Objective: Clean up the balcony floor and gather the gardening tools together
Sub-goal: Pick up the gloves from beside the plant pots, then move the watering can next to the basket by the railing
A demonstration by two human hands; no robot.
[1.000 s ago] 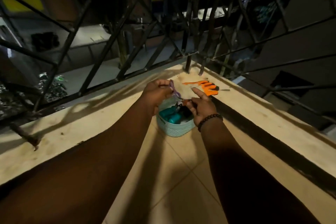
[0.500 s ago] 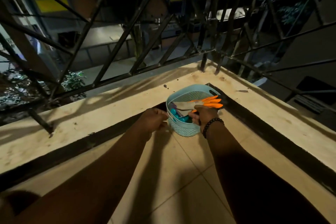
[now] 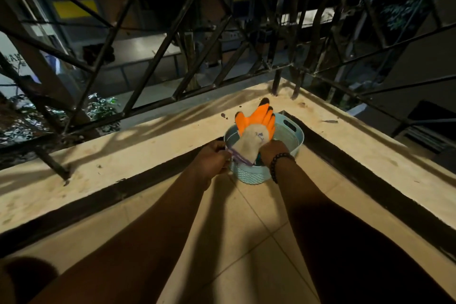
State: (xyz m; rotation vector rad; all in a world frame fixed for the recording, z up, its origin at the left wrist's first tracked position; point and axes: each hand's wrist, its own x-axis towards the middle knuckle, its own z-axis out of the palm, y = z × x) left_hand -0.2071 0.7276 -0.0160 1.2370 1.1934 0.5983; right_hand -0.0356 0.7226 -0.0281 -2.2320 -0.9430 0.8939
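Orange-tipped, the glove [image 3: 256, 131] lies across the basket [image 3: 292, 142] at the floor's twelve o'clock corner, its fingers poking past the far rim. The left hand [image 3: 212, 159] pinches the cuff; the right hand [image 3: 272, 152] curls on the glove inside the basket. If the pull tips the light basket, the tools could spill.

dim night | light from behind | long forearm shadows on tiles | wide-angle edge bending
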